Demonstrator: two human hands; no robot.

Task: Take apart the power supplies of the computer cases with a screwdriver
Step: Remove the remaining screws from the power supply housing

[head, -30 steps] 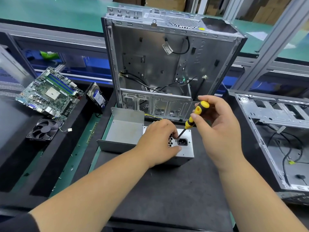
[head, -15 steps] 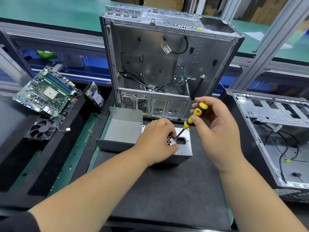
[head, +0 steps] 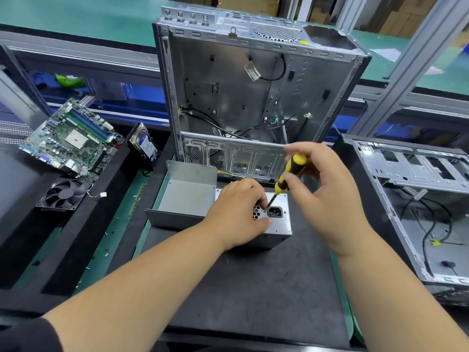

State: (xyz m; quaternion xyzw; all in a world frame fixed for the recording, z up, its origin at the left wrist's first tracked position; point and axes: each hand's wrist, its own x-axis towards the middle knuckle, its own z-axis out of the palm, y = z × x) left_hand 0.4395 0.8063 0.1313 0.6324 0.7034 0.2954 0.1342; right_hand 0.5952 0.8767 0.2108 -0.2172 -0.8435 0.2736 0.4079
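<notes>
A silver power supply (head: 280, 223) stands on the black mat (head: 253, 288), its socket face turned up. My left hand (head: 238, 212) grips its top left part and covers most of the vent grille. My right hand (head: 322, 189) pinches the yellow and black screwdriver (head: 289, 176), tilted, with the tip down beside the black power socket (head: 275, 212). A bent grey cover plate (head: 182, 196) lies just left of the unit. Behind them an open computer case (head: 253, 97) stands upright with loose cables inside.
A second open case (head: 416, 199) lies on its side at the right. To the left sit a motherboard (head: 73, 138), a hard drive (head: 144, 144) and a black fan (head: 64, 193). Small screws dot the green strip (head: 111, 224) beside the mat.
My right hand's fingers have shifted on the screwdriver handle, as in turning it. The tip stays by the socket and my left hand keeps its hold.
</notes>
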